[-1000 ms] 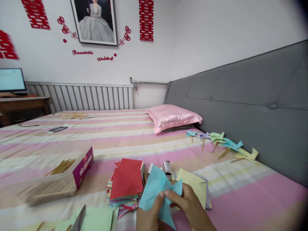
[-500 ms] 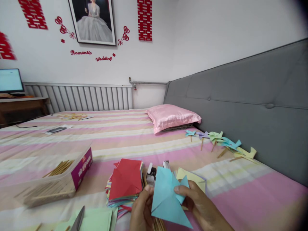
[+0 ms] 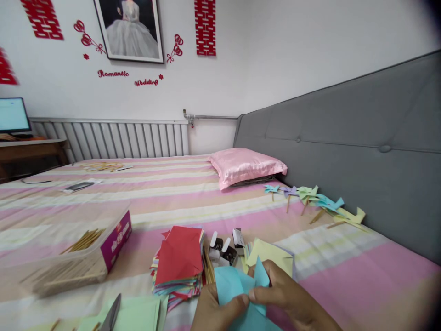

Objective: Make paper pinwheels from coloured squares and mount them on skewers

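Head view looks down over the striped pink bedsheet (image 3: 310, 276), where a clear plastic box with a magenta label (image 3: 69, 257) at my left holds a loose heap of thin wooden sticks (image 3: 84, 240). Just beside the stack of folded coloured paper squares topped in red (image 3: 179, 262), my left hand (image 3: 210, 312) and right hand (image 3: 289, 301) meet, fingertips pinching the light blue folded paper piece (image 3: 234, 287) at its middle. One flap points up and away from me; its long axis I cannot quite tell, as the frame cuts it off. Half a second ago it stood higher, a broad triangle; now it sits lower and more gathered.
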A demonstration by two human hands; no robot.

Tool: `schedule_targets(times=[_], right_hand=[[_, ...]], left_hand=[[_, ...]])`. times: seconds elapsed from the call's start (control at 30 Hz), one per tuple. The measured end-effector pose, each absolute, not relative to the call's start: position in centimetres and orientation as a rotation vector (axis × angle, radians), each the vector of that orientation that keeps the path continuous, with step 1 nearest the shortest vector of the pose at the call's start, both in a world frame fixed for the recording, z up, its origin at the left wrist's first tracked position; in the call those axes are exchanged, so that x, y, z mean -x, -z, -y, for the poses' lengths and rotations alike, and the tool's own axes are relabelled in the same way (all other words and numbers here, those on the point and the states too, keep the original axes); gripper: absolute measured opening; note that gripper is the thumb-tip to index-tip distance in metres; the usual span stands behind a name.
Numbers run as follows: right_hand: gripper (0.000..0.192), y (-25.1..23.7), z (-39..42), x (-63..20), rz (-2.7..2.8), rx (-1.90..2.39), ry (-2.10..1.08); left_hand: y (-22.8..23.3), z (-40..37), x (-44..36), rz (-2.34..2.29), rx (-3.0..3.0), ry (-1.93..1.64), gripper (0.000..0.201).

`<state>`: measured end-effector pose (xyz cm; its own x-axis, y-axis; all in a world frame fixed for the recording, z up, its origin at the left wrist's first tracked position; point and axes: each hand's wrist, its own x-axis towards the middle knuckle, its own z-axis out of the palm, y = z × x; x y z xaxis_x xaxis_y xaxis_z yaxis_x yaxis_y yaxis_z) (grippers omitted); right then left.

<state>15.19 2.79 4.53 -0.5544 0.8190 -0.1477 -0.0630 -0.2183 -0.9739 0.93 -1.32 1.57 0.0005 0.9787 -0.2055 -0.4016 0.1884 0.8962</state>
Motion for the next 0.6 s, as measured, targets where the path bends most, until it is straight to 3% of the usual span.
schedule_targets(times=[0.4,0.6], right_hand=[[0.038,-4.4,-3.6,-14.7,1.547,0.685,-1.869],[0.048,-3.4,-4.7,-14.6,1.424,0.797,-1.494]], left_hand=[[-2.0,1.4,-1.2,-1.063,-0.704,-1.357,0.028],[-2.6,1.4,-0.6,-1.083,-0.47,-1.504,0.021]])
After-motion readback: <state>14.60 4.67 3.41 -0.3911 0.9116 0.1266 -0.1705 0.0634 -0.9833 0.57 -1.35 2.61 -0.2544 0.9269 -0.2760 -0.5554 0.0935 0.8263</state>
